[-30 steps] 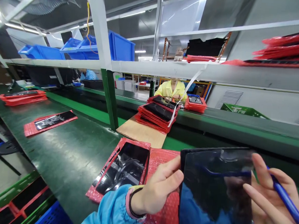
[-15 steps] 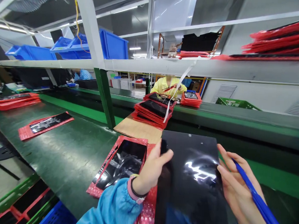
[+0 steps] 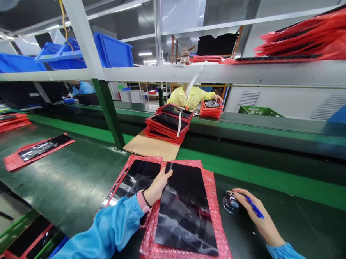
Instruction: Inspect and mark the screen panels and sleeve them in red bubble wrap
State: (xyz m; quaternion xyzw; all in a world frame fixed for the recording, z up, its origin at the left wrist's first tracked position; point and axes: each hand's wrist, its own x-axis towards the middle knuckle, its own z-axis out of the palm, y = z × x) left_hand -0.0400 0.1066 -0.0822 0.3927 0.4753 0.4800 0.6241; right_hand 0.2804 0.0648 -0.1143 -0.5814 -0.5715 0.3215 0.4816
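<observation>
A black glossy screen panel [image 3: 185, 208] lies flat on red bubble-wrap bags [image 3: 221, 242]. My left hand [image 3: 158, 185] grips its upper left edge, thumb on top and fingers underneath or hidden. My right hand [image 3: 252, 212] is off the panel, to its right, with a blue pen [image 3: 254, 207] tucked in it. The fingertips of that hand touch a small, shiny, clear round object [image 3: 231, 203] on the green bench; its kind I cannot make out. Left of the panel, another black screen [image 3: 143, 172] rests on red bubble wrap, partly behind my left arm.
Red-wrapped panels [image 3: 167, 123] are stacked on a brown board [image 3: 151, 145] ahead. A green post [image 3: 108, 114] carries an overhead shelf [image 3: 176, 75] with blue bins [image 3: 113, 51] and red bags [image 3: 313, 32]. Across the bench, a person in yellow [image 3: 189, 95] touches a red stack.
The panel, held up in both hands before, now lies on the red bubble wrap. My right hand has let go of it and moved to the small round object. The view has shifted right.
</observation>
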